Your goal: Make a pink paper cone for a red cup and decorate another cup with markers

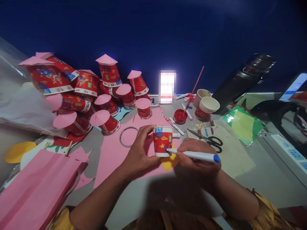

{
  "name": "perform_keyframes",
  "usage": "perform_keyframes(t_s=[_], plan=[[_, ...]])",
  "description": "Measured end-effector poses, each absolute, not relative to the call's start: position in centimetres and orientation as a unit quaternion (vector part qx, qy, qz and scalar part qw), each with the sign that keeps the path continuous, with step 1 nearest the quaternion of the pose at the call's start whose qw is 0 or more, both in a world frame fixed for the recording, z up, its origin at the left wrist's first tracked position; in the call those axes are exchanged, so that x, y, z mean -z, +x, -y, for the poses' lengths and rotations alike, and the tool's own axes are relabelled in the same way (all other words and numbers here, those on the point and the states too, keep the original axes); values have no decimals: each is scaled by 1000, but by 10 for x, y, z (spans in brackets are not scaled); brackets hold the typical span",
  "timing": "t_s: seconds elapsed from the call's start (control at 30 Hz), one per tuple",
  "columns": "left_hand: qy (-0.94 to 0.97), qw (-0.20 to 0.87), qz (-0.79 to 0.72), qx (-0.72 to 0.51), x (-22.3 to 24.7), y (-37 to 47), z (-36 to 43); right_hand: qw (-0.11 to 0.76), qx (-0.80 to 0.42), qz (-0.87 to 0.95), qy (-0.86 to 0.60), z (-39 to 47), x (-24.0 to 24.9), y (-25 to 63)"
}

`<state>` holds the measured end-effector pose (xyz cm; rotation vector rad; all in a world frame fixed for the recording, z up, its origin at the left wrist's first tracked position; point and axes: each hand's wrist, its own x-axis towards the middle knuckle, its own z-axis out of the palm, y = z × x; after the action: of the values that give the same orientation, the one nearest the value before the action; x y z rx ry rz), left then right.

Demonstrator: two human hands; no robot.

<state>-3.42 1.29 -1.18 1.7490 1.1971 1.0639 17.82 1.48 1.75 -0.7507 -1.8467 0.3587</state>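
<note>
A red paper cup (159,140) with gold patterns stands between the thumb and fingers of my left hand (140,150), its white rim upward. My right hand (198,155) grips a white marker (198,155) with a blue end. The marker's tip touches the cup's lower right side, at a small blue square outline. Blue strokes also show near the cup's upper left. Beneath lies pink paper (112,159), and a yellow paper piece (169,163) is partly hidden behind the cup and right hand. A grey tape ring (120,140) rests left of the cup.
Several red cups with pink paper cones (107,72) are heaped at the back left. A red paint pot (180,117), stacked cups (208,105), scissors (212,141) and a dark flask (242,80) stand or lie to the right. A pink paper bag (35,188) lies front left.
</note>
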Motion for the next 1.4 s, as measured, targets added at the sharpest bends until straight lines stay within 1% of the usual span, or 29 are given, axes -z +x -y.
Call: perform_keyframes(t_s=[0.33,0.53,0.77,0.9,1.03,1.2,1.4], plan=[[685,383,-461,-415,9,-35,-12,498,-153,789,-326,-13,-16,177],[657,410,-463,-431,10,-35,-13,524,-110,776,-332,-14,-18,178],[640,436,-458,-437,6,-34,-14,509,-114,781,-345,-16,-21,182],[632,451,-455,-437,4,-35,-13,548,-120,746,-359,-15,-19,182],[656,420,-461,-426,7,-36,-12,570,-129,732,-350,-15,-19,181],[681,392,-460,-412,10,-35,-12,549,-124,749,-351,-15,-22,180],[686,385,-459,-414,8,-35,-12,540,-132,755,-348,-16,-21,180]])
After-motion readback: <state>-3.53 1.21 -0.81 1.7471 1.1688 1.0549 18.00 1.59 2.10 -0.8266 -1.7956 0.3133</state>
